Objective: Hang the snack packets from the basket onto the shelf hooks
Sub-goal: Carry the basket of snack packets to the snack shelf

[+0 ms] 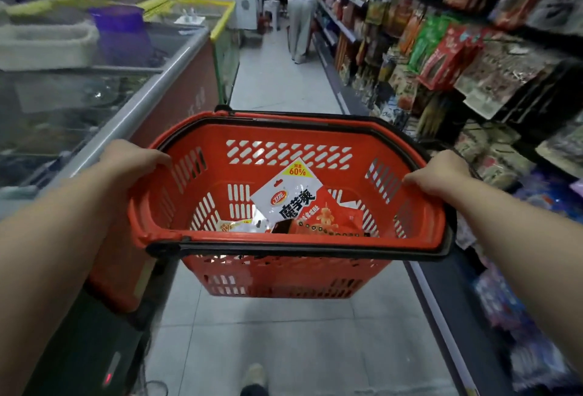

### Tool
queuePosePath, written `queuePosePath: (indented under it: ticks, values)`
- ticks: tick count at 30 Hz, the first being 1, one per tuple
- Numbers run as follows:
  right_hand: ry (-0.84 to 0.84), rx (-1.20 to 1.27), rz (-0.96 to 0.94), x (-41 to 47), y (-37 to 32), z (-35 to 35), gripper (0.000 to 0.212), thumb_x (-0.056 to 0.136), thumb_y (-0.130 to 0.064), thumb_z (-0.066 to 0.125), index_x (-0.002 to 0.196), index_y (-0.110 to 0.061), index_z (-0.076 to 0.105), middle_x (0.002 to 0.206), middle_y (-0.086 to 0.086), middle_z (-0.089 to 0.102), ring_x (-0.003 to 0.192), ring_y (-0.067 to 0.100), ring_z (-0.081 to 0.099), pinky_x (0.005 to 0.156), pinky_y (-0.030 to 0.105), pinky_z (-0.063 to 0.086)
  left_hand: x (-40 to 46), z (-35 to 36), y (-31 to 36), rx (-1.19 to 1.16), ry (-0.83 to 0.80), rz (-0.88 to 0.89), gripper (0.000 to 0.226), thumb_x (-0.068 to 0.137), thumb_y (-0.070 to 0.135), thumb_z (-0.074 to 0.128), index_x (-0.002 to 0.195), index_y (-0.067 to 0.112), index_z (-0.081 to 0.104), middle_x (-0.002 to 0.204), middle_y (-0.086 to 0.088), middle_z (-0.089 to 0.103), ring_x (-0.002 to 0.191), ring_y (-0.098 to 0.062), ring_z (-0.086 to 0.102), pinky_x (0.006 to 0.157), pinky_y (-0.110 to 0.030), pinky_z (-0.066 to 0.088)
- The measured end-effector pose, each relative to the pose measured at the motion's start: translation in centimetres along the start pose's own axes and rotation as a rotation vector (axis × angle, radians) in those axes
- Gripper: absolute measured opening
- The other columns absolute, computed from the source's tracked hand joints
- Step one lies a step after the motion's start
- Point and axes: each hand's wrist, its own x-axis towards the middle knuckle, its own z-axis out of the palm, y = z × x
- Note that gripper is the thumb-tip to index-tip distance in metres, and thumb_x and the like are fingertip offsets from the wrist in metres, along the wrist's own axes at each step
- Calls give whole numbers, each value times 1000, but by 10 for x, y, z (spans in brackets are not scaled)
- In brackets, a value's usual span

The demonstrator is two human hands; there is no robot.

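Red basket (202, 239) rim gripped by left hand (132, 159), right hand (438, 171); snack packets (293, 200) between.

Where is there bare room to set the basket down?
The tiled aisle floor between the freezer and the shelves is free under and ahead of the basket. The shelves are crowded; tubs sit on the freezer's far lid.
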Motion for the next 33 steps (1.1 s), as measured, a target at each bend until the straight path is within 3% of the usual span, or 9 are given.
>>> queuePosePath:
  ticks: [5,9,14,17,19,23,29,33]
  values:
    - [48,74,7,90,-74,5,45,73,-33,80,98,-1,60,108,22,65,101,37,62,69,31,39,115,26,64,-9,-36,35,29,69,21,83,59,6,61,57,-9,56,48,-21,48,49,-29,41]
    - [69,105,30,170,-122,9,53,71,-36,81,103,-1,58,99,22,64,90,36,63,59,30,41,196,50,112,-30,-18,77,25,71,22,82,66,3,66,57,-10,58,48,-22,50,54,-29,43]
    - [53,98,20,288,-174,20,43,68,-35,82,81,-3,57,78,11,59,78,32,62,46,27,35,299,98,172,11,11,103,25,68,23,83,65,2,71,57,-13,64,50,-26,57,48,-27,40]
    - [38,79,-39,375,-207,34,46,69,-34,80,97,-5,59,93,12,65,89,31,64,58,26,38,368,139,200,38,20,81,24,65,21,85,59,2,72,57,-16,66,55,-29,62,52,-29,45]
    - [0,91,-59,437,-231,41,49,69,-35,79,102,-4,60,91,10,66,84,28,65,56,26,39,419,165,225,51,13,56,26,63,20,87,55,0,71,54,-16,66,57,-30,64,52,-30,46]
    - [-31,85,-82,551,-276,43,39,70,-38,79,89,-9,62,65,0,57,54,15,54,49,27,41,513,205,293,82,8,51,29,63,24,86,54,1,71,56,-15,67,59,-30,66,57,-33,49]
    - [24,68,-65,690,-362,29,41,73,-35,79,63,-9,49,61,5,54,51,17,50,39,26,31,629,250,377,52,11,62,32,67,26,84,52,3,67,51,-11,62,54,-27,61,49,-28,39]
    - [56,19,-67,775,-422,40,43,70,-39,80,62,-9,49,63,4,53,57,20,52,41,26,31,724,285,417,-33,-6,48,24,66,21,83,60,1,73,58,-15,69,60,-30,67,60,-37,55]
